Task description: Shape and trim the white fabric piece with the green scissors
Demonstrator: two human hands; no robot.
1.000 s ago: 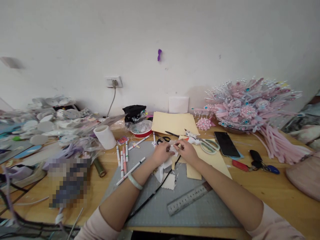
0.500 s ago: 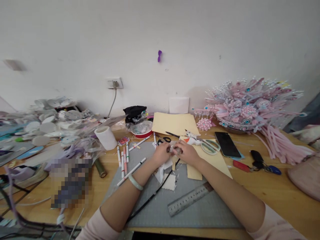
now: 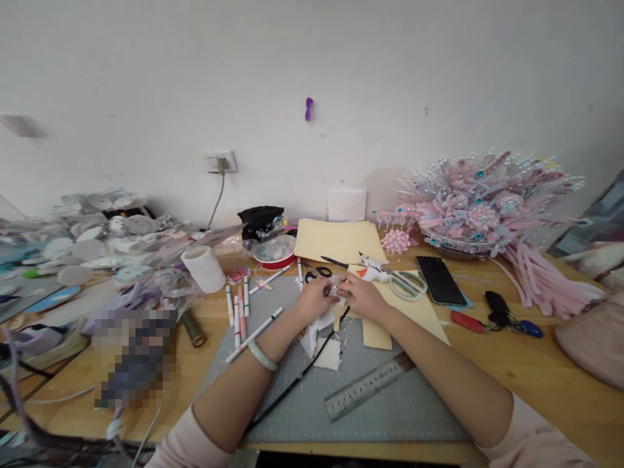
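Note:
Over the grey cutting mat (image 3: 292, 419), my left hand (image 3: 313, 302) and my right hand (image 3: 361, 296) meet with fingers pinched together. Between the fingertips is a small crumpled whitish piece (image 3: 336, 292), mostly covered; its material is hard to make out. Loose white paper (image 3: 308, 340) lies just below my left hand. A torn cream card scrap (image 3: 328, 354) and a black cord (image 3: 296, 385) rest nearer to me. Under my right wrist is a piece of tan card (image 3: 377, 335). A steel ruler (image 3: 365, 388) lies slanted beside my right forearm.
Several markers (image 3: 254, 335) lie left of my hands. Scissors with pale green handles (image 3: 409, 286), a phone (image 3: 441, 279) and keys (image 3: 498, 311) lie to the right. Behind stand a tan card sheet (image 3: 338, 240) and a pink beaded headdress (image 3: 480, 208). A white roll (image 3: 205, 270) stands left.
Both hands stay together in nearly the same place, with the fingers shifting slightly around the small piece. More white shows between them. The whole view has shifted a little.

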